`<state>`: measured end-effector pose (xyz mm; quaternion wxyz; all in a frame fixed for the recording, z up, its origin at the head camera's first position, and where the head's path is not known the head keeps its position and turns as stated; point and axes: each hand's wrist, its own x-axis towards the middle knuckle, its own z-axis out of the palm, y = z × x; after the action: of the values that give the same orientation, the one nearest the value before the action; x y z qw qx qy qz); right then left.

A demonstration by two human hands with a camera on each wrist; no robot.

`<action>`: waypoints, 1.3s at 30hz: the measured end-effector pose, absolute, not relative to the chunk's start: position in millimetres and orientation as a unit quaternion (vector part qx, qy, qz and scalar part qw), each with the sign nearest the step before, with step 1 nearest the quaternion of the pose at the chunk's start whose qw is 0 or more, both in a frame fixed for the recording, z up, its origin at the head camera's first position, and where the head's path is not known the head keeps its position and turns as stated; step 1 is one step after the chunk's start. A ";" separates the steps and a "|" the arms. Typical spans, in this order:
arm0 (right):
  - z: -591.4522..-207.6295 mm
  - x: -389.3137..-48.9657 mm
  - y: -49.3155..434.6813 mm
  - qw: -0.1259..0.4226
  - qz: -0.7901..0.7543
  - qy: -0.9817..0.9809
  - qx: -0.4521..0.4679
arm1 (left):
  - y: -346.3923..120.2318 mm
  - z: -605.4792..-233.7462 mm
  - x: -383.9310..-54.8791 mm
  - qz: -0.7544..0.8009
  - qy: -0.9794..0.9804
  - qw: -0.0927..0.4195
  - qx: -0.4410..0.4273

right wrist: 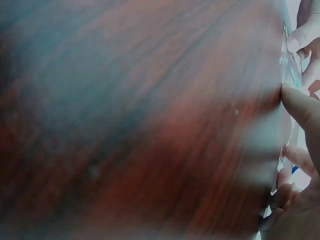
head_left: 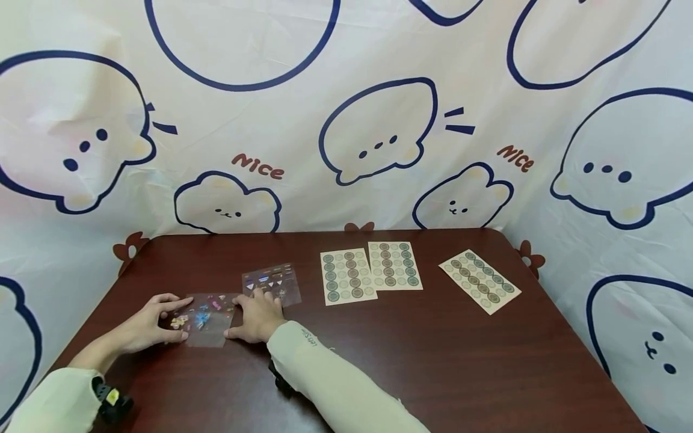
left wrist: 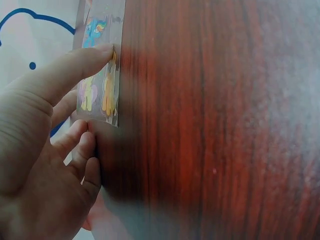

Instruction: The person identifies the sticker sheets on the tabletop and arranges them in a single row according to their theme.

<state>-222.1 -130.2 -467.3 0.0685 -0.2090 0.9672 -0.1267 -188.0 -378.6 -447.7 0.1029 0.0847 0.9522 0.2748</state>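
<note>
A clear sticker sheet (head_left: 211,338) with colorful cartoon figures lies flat on the table at the left in the head view. At its left edge, my left hand (head_left: 142,326) touches it with spread thumb and index finger. The left wrist view shows the thumb (left wrist: 97,56) lying on the sheet over the pony stickers (left wrist: 93,31). My right hand (head_left: 261,317) rests at the sheet's right edge, thumb and index fingertip against it. Just beyond the right hand lies another clear sticker sheet (head_left: 290,291) with small shapes, partly covered by the fingers.
Two cream sheets of round stickers (head_left: 348,276) (head_left: 395,266) lie side by side, slightly overlapping, at the back middle. A third cream sheet (head_left: 479,281) lies slanted at the back right. The dark wood table (head_left: 433,355) meets a printed cloth (head_left: 303,204) behind.
</note>
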 end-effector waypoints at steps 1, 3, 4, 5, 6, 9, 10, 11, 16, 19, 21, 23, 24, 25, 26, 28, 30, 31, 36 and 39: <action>-467.4 -221.9 -130.4 0.070 -0.129 0.967 -0.209 | -378.8 -447.9 -187.5 0.274 0.953 0.102 0.084; -467.9 -221.5 -131.0 0.070 -0.130 0.967 -0.209 | -379.2 -448.0 -187.0 0.275 0.953 0.097 0.087; -468.2 -221.6 -131.1 0.070 -0.130 0.967 -0.208 | -379.1 -448.3 -186.9 0.275 0.953 0.095 0.088; -468.5 -221.6 -131.3 0.068 -0.130 0.967 -0.207 | -379.0 -448.7 -186.6 0.273 0.954 0.091 0.089; -468.9 -221.5 -131.6 0.068 -0.130 0.967 -0.206 | -379.0 -449.3 -186.5 0.271 0.954 0.087 0.091; -469.7 -220.5 -132.0 0.064 -0.126 0.968 -0.206 | -378.8 -451.4 -185.4 0.264 0.957 0.081 0.093; -470.0 -220.3 -132.0 0.062 -0.125 0.969 -0.206 | -378.8 -451.9 -185.4 0.261 0.957 0.081 0.093; -470.5 -220.0 -132.2 0.060 -0.125 0.969 -0.206 | -378.8 -452.1 -185.4 0.258 0.958 0.079 0.093; -470.0 -219.5 -132.6 0.056 -0.119 0.969 -0.209 | -377.6 -450.3 -186.3 0.251 0.960 0.083 0.095; -464.6 -217.2 -130.8 0.063 -0.118 0.969 -0.210 | -375.7 -448.8 -187.0 0.264 0.955 0.089 0.101; -461.0 -215.5 -129.6 0.068 -0.118 0.968 -0.209 | -374.5 -448.5 -187.1 0.272 0.953 0.093 0.099; -457.6 -213.5 -128.8 0.073 -0.117 0.968 -0.209 | -373.5 -448.6 -186.5 0.275 0.952 0.092 0.095; -456.0 -212.6 -128.4 0.075 -0.115 0.968 -0.209 | -373.0 -448.7 -186.1 0.274 0.953 0.092 0.092; -454.7 -211.4 -128.8 0.078 -0.111 0.968 -0.211 | -373.1 -448.9 -185.1 0.274 0.953 0.090 0.089; -453.3 -210.3 -129.1 0.081 -0.107 0.968 -0.212 | -372.7 -448.8 -184.1 0.272 0.954 0.089 0.086; -451.5 -208.7 -130.1 0.086 -0.095 0.968 -0.216 | -371.9 -448.4 -182.9 0.269 0.956 0.085 0.081; -450.8 -208.2 -131.0 0.080 -0.073 0.968 -0.225 | -370.8 -447.5 -182.7 0.268 0.957 0.084 0.078; -451.3 -208.4 -131.9 0.073 -0.062 0.968 -0.231 | -370.2 -447.0 -182.7 0.267 0.957 0.083 0.077; -455.1 -212.6 -136.9 0.018 -0.033 0.965 -0.260 | -369.0 -446.2 -184.8 0.261 0.959 0.082 0.073; -455.4 -214.0 -139.4 0.000 -0.044 0.964 -0.263 | -369.4 -447.4 -184.8 0.262 0.959 0.084 0.070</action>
<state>-214.0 -139.4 -455.4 -0.0004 -0.2634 0.9637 -0.0438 -184.8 -369.4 -447.4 0.0843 0.0705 0.9588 0.2621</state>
